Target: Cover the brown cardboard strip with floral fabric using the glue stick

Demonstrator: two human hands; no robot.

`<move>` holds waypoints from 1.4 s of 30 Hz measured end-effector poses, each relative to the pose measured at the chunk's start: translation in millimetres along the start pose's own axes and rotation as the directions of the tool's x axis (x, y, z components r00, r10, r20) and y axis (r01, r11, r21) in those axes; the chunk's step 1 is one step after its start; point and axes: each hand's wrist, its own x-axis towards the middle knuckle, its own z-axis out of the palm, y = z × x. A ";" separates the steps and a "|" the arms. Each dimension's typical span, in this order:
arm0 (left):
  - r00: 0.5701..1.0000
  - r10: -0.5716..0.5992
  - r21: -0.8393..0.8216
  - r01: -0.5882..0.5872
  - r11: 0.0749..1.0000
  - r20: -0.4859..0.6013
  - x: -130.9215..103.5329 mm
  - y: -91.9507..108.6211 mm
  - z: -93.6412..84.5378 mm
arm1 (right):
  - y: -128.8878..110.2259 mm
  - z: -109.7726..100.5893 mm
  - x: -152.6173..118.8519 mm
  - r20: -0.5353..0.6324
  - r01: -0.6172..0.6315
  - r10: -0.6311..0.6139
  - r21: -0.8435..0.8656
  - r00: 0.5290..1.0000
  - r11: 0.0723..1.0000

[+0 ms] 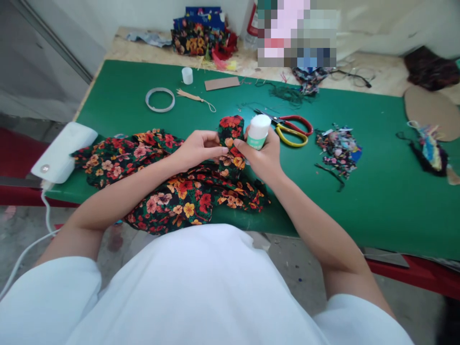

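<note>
In my right hand (266, 153) is a white glue stick (259, 129) with a green label, its white end pointing up. The thumb of that hand also presses on a small folded piece of floral fabric (232, 127). My left hand (199, 151) is closed on the left edge of the same piece, thumb and fingers pinching it. Below both hands a larger floral cloth (179, 201) lies bunched along the table's near edge. Red and yellow handled scissors (293, 132) rest just right of my right hand.
On the green table mat (381, 206) are a white cap (187, 75), a tape ring (160, 99), a cardboard strip (222, 83), a tan tassel (194, 97) and fabric scraps (339, 151). A white power box (64, 152) sits at left. Eyeglasses (352, 78) lie behind.
</note>
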 end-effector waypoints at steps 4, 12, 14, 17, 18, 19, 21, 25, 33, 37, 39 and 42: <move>1.000 0.008 -0.042 -0.009 0.999 -0.001 -1.4 0.4 -1.6 | -1.1 0.4 -0.2 0.001 0.009 -0.009 0.001 1.000 1.000; 1.000 0.001 -0.035 -0.001 0.999 -0.011 -0.7 1.1 -2.2 | -5.0 1.1 -1.7 0.005 0.029 -0.028 -0.038 1.000 0.999; 0.999 0.010 -0.018 -0.011 1.000 -0.038 -0.7 1.2 -0.9 | -7.4 1.9 -2.5 0.013 0.043 -0.042 -0.053 0.999 0.998; 0.997 0.025 0.011 -0.024 1.000 -0.073 -0.9 0.8 -0.2 | -9.6 3.5 -3.1 0.023 0.051 -0.049 -0.058 0.999 0.997; 0.996 0.026 0.016 -0.025 1.000 -0.081 -1.0 0.7 -0.5 | -9.9 4.0 -3.0 0.024 0.047 -0.045 -0.060 0.999 0.997; 0.996 0.024 0.017 -0.023 1.000 -0.085 -1.2 0.6 -1.0 | -10.0 4.4 -2.9 0.023 0.040 -0.039 -0.061 0.999 0.997; 0.997 0.017 0.010 -0.016 1.000 -0.080 -1.6 0.6 -2.4 | -10.0 5.1 -2.6 0.022 0.021 -0.020 -0.059 1.000 0.998; 0.999 0.006 -0.008 -0.006 1.000 -0.044 -2.4 1.2 -4.6 | -11.2 5.4 -2.3 0.023 -0.018 0.018 -0.028 1.000 0.999; 1.000 -0.020 -0.053 0.019 0.998 -0.021 -3.0 3.2 -2.8 | -12.0 6.3 -4.1 -0.016 -0.029 0.029 -0.004 0.999 1.000; 0.999 -0.011 -0.069 0.014 0.998 0.051 -3.3 -2.3 -3.5 | -10.4 7.8 -5.0 -0.074 0.004 -0.006 -0.030 0.997 1.000; 0.998 0.005 -0.029 -0.003 1.000 0.063 -3.5 -5.9 -4.0 | -10.3 8.9 -5.3 -0.082 -0.001 -0.001 -0.031 0.997 1.000; 0.994 0.024 0.024 -0.027 0.999 0.108 -3.3 -8.0 -2.9 | -9.3 10.2 -5.2 -0.107 0.005 -0.005 -0.001 0.994 1.000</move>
